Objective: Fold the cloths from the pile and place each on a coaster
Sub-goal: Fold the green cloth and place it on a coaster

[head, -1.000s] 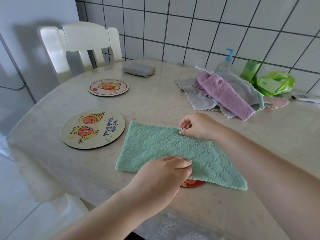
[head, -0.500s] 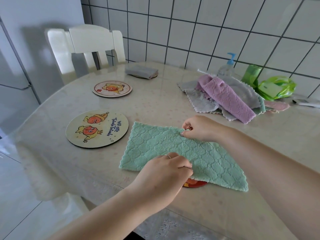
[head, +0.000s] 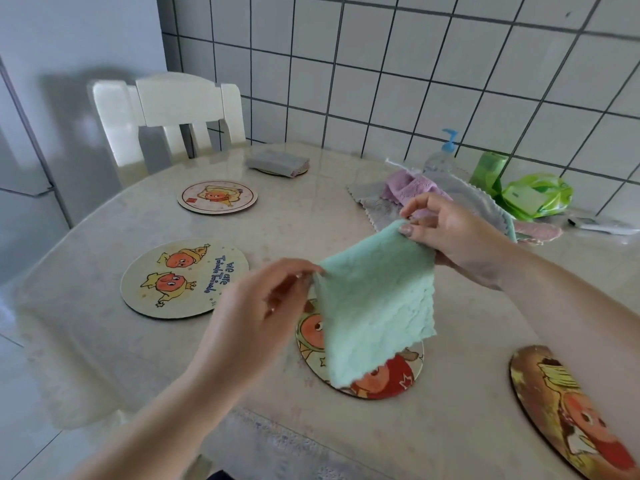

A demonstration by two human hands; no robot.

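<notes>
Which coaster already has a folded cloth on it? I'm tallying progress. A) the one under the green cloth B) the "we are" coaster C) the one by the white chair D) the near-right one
C: a folded grey cloth sits on the far coaster by the white chair.

Blue lettering reading "we are" above a second, less legible line that appeared to say "Twinkle Twinkle" ran along the right side of the round coaster (head: 183, 278) lying at the left of the table, beside its two cartoon orange figures. A small red square mark sat on the farther coaster (head: 217, 197), too small to be read. Print on the green packet (head: 533, 199) by the tiled wall and on the other coasters was likewise illegible.
</notes>
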